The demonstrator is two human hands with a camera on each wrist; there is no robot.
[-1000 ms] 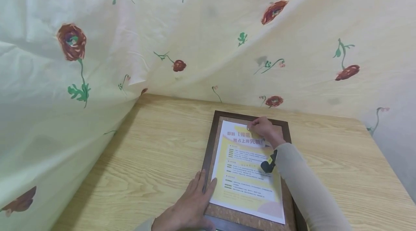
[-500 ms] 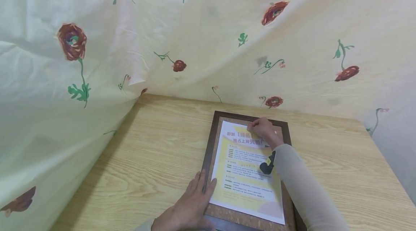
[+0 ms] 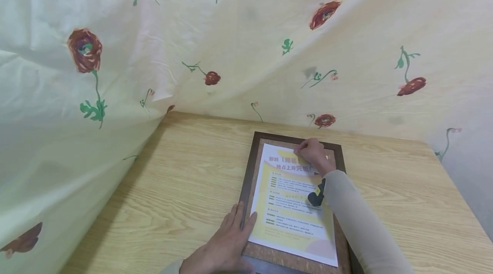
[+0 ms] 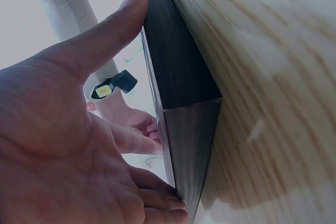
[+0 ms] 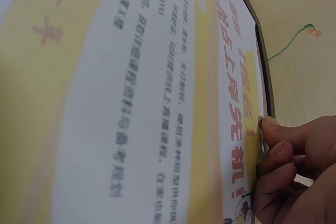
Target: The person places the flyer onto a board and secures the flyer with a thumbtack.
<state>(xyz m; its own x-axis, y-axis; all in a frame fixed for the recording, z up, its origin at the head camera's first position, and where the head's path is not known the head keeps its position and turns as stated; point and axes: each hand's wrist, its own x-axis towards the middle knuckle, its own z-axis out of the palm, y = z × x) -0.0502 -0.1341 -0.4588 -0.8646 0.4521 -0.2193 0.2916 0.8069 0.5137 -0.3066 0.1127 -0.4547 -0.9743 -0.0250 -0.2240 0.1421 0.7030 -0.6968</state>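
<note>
A framed cork board (image 3: 269, 253) lies on the table, with a yellow and white printed poster (image 3: 292, 222) flat on it. My right hand (image 3: 312, 153) is at the poster's top edge, fingers curled and thumb pressing a small silvery thumbtack (image 5: 260, 121) there. Most of that tack is hidden under the thumb. My left hand (image 3: 221, 242) rests along the left side of the board's dark frame (image 3: 250, 167), fingers extended, one fingertip on the poster's margin. In the left wrist view, its thumb touches the frame's edge.
The light wood-grain table (image 3: 185, 171) spreads to both sides of the board. A cream sheet with red flowers (image 3: 239, 51) hangs behind and to the left. A black strap with a yellow label (image 3: 316, 197) hangs from the right wrist over the poster.
Both hands stay at nearly the same spots on the board. The right hand and forearm shift only slightly, and its fingers now cover the shiny tack in the head view.
</note>
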